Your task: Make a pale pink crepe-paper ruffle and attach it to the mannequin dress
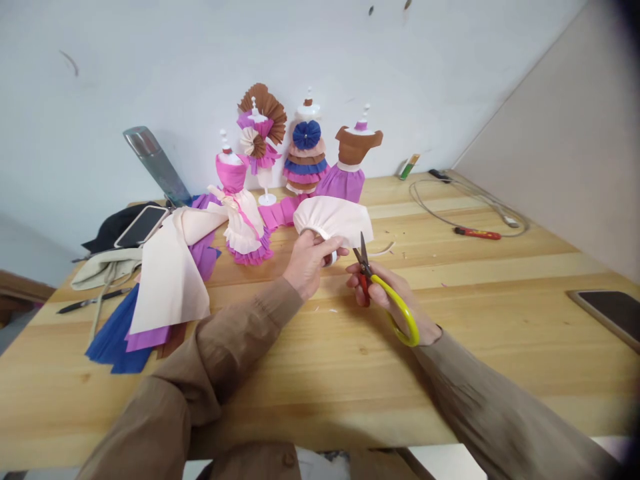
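Pinched in my left hand (pixel 311 261) is a piece of cream crepe paper (pixel 335 217), gathered along its near edge and fanning out away from me. A white band shows at the gathered edge, partly hidden by my fingers. My right hand (pixel 387 293) grips scissors (pixel 400 308) with one yellow and one red handle. Their dark blades are parted and point up at the right end of the cream paper; whether they touch it I cannot tell. Just beyond stands a mini dress form in a brown top and purple skirt (pixel 354 160).
More dress forms in crepe paper (pixel 306 150) line the wall. Crepe paper sheets (pixel 173 287), a phone (pixel 141 227), a pen (pixel 93 301) and a bottle (pixel 157 165) are at left. A cable (pixel 470 193), red-handled tool (pixel 477 233), glue stick (pixel 409 167) and dark-screened device (pixel 613 313) lie right.
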The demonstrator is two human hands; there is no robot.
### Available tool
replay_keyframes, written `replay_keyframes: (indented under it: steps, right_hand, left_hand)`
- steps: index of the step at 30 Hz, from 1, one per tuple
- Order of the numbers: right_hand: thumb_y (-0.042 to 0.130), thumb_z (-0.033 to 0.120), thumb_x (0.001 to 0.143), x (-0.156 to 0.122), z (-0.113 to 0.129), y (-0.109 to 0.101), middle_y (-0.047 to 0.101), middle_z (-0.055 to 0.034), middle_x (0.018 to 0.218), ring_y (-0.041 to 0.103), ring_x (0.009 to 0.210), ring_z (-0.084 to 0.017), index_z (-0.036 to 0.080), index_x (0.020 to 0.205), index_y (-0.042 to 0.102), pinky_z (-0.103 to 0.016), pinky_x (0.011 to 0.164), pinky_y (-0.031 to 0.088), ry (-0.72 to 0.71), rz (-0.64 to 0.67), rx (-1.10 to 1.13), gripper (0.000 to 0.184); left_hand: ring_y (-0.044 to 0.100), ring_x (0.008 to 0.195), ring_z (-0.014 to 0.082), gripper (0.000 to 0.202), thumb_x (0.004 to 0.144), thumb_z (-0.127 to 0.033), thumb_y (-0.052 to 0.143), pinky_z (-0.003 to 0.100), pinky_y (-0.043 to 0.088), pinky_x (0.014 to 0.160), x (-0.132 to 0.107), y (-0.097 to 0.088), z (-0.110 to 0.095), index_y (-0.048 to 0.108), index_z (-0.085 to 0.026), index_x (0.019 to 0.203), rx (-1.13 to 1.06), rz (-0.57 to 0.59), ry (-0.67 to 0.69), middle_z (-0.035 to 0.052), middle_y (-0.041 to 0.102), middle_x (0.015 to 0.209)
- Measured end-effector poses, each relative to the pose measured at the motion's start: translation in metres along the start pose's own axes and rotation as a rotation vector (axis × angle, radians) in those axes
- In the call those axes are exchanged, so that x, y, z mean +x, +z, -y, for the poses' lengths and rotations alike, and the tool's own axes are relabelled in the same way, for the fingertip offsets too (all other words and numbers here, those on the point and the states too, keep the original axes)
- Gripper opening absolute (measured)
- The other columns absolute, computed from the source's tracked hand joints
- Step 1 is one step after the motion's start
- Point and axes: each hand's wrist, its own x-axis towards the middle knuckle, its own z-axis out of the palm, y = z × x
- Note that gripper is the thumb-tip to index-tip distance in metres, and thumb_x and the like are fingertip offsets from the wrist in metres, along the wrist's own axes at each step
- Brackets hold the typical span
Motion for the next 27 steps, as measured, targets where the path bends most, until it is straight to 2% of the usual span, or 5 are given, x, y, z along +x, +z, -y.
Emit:
replay_keyframes:
  steps: [7,18,22,24,27]
  right_hand:
    - [0.062,0.064,0.08,-0.001,0.001,0.002,0.057,-0.0025,0.082,0.05,0.058,-0.011,0.02,0.108,0.06,-0.029,0.056,0.042,-0.013,-0.001,-0.01,0.053]
    - [0.07,0.054,0.076,0.001,0.011,0.001,0.056,-0.0006,0.074,0.05,0.06,-0.013,0.019,0.101,0.062,-0.028,0.055,0.042,-0.005,-0.103,-0.119,0.044]
    - [0.07,0.047,0.073,0.001,0.01,-0.013,0.063,-0.0063,0.083,0.058,0.069,-0.02,0.017,0.109,0.066,-0.034,0.064,0.048,0.009,-0.179,-0.621,0.047]
    - [0.067,0.038,0.074,0.0,0.009,-0.016,0.066,-0.0098,0.093,0.063,0.08,-0.024,0.018,0.114,0.067,-0.038,0.074,0.051,-0.034,-0.091,-0.907,0.044]
    - [0.06,0.023,0.074,-0.003,0.009,-0.013,0.067,-0.0136,0.106,0.064,0.097,-0.027,0.018,0.127,0.063,-0.04,0.088,0.052,-0.116,0.123,-1.099,0.053]
  left_hand:
    - [0.064,0.075,0.0113,0.02,0.076,-0.015,0.067,0.03,0.044,0.08,-0.003,0.003,-0.002,0.05,-0.014,0.088,-0.065,0.036,-0.011,0.0021,0.065,0.088]
    - [0.063,0.079,0.0112,0.036,0.067,-0.018,0.077,0.029,0.043,0.078,-0.001,0.0,-0.008,0.048,-0.015,0.089,-0.04,0.091,0.013,0.005,0.066,0.097]
    - [0.062,0.071,0.0107,0.024,0.078,-0.026,0.07,0.029,0.047,0.074,0.001,-0.003,-0.016,0.049,-0.015,0.087,-0.025,0.108,0.081,0.0007,0.062,0.084]
    - [0.06,0.067,0.0105,0.022,0.082,-0.031,0.066,0.03,0.049,0.073,0.001,-0.004,-0.018,0.051,-0.015,0.084,-0.025,0.1,0.082,-0.0006,0.06,0.078]
    - [0.057,0.063,0.0094,0.023,0.079,-0.034,0.069,0.028,0.049,0.07,0.0,-0.003,-0.018,0.055,-0.015,0.084,0.023,0.107,0.054,-0.0012,0.059,0.073]
